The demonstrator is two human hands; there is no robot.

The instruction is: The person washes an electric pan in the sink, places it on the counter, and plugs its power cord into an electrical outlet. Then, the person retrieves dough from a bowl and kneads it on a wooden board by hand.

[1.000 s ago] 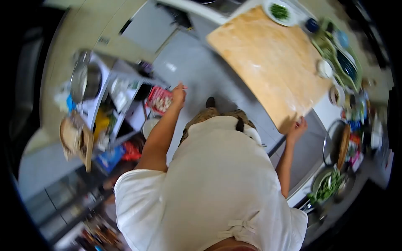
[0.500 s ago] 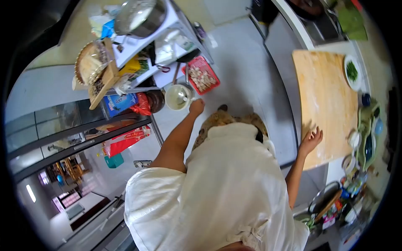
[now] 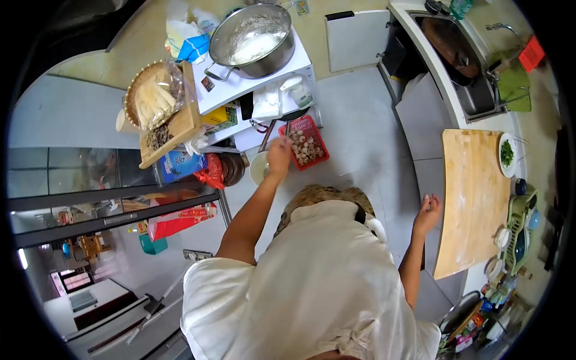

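Note:
My left hand (image 3: 278, 158) is closed at the right side of a white jug (image 3: 258, 168), seemingly on its handle; the fingers hide the grip and part of the jug. Just beyond it, a red basket (image 3: 323, 149) holds several pale, chopped-looking pieces. My right hand (image 3: 426, 216) hangs empty, fingers loosely bent and apart, left of the floury wooden board (image 3: 474, 204). On the board's far right corner, a white plate (image 3: 507, 170) carries chopped greens.
A large steel pot (image 3: 255, 45) with white flour-like contents stands on the white shelf unit (image 3: 300, 60). A woven basket (image 3: 129, 96) of pale food sits beside it. The sink (image 3: 477, 102) is at upper right; a sliding door frame (image 3: 120, 217) runs along the left.
The view has shifted, showing more of the pot and sink. My left hand is closer to the red basket, covering more of the jug. My right hand has moved off the board's left edge.

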